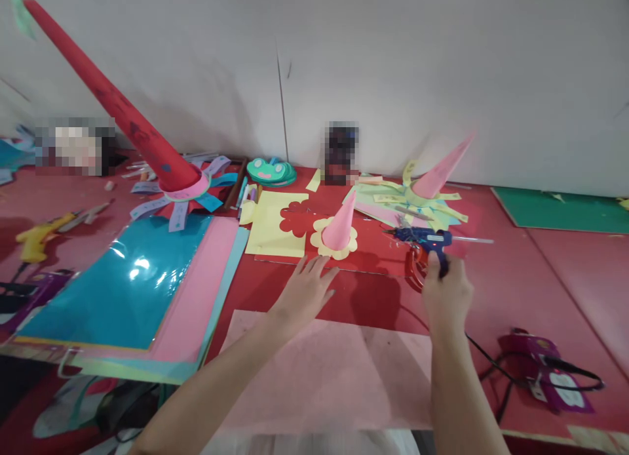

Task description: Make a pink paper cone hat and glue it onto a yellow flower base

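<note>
My right hand (448, 288) is wrapped round the handle of a blue glue gun (422, 236), its nozzle pointing left and a clear glue stick (472, 240) poking out behind. With fingers stretched out, my left hand (308, 286) is just in front of a pale yellow scalloped paper flower (346, 248) and holds nothing. A pink paper cone (341, 227) stands upright on that flower. Beneath them is a red sheet (378, 258). Behind the glue gun, a second pink cone (445, 168) leans to the right among yellow paper strips (388, 198).
A tall red paper cone (132, 120) leans at the left above blue, pink and pale sheets (132, 284). Green frog cutouts (271, 172) lie by the wall. A yellow glue gun (42, 235) rests far left. A purple power box (545, 370) with cables sits at right.
</note>
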The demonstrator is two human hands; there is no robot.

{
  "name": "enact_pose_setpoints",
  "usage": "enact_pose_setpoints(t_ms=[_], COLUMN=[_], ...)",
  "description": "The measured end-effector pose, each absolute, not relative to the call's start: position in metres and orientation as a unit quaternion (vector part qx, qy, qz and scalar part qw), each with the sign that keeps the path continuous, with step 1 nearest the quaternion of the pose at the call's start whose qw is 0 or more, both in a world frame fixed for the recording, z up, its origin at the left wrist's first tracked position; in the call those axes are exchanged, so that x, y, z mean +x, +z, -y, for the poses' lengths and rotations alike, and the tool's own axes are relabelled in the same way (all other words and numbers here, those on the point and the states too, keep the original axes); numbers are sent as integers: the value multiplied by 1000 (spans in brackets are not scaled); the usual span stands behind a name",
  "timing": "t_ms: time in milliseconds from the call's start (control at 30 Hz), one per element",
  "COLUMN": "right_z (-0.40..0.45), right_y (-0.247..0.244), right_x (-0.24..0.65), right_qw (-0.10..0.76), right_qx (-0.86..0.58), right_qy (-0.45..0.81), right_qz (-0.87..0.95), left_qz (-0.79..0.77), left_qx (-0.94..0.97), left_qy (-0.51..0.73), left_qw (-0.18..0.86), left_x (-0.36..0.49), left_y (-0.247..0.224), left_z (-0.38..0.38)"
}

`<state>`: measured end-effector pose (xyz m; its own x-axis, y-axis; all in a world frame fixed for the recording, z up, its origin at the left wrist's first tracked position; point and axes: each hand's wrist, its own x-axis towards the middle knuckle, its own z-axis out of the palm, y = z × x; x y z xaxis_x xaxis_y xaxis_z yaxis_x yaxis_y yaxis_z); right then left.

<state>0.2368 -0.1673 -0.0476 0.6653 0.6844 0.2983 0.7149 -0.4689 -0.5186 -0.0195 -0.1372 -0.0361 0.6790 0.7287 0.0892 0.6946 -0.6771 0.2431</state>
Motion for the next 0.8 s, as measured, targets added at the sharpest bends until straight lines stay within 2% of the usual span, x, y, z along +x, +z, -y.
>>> enact_pose_setpoints(t_ms=[200, 433, 800], right_z=[158, 155, 156], right_y=[-63, -75, -71], right_x=[219, 222, 213], right_qw=[358, 390, 368], right_qx=[-829, -818, -837], right_qy=[-11, 55, 120], right_qz=[430, 418, 387], left_qz=[-362, -372, -373], left_qx=[926, 911, 911], left_qy=[79, 173, 157], left_qw=[71, 36, 79], left_x=[-4, 18, 12], left_y=[-48, -75, -89], left_z=[141, 125, 110])
